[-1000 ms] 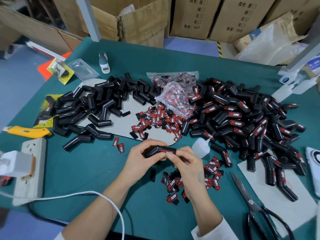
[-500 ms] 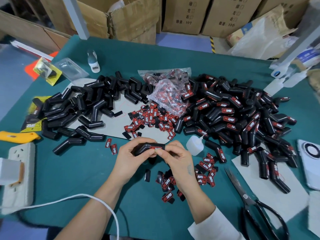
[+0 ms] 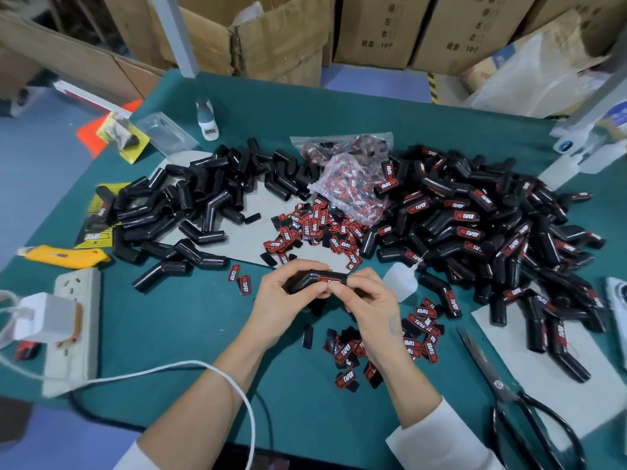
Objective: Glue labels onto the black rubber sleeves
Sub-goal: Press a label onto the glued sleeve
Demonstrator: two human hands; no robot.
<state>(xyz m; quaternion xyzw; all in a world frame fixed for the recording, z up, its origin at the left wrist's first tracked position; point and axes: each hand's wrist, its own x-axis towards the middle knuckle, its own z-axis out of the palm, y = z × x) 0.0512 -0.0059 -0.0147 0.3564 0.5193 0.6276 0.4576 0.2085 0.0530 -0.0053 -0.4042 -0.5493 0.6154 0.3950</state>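
Note:
My left hand (image 3: pixel 280 296) grips one bent black rubber sleeve (image 3: pixel 314 279) above the green table. My right hand (image 3: pixel 369 307) pinches the sleeve's right end, with its fingertips over a red label (image 3: pixel 329 281) on the sleeve. A pile of unlabelled sleeves (image 3: pixel 190 212) lies at the left. A larger pile of labelled sleeves (image 3: pixel 492 239) lies at the right. Loose red and black labels (image 3: pixel 315 228) are heaped in the middle, and more labels (image 3: pixel 383 347) lie under my right wrist. A small white glue bottle (image 3: pixel 400 284) lies just right of my hands.
A clear bag of labels (image 3: pixel 349 184) lies at the back centre. Black scissors (image 3: pixel 519 405) lie at the front right, a yellow knife (image 3: pixel 68 256) and a power strip (image 3: pixel 73 330) with a white cable at the left. Cardboard boxes (image 3: pixel 271 39) stand behind the table.
Both hands stay on the same sleeve and hardly move; the right fingers keep working on the label. The camera has shifted slightly.

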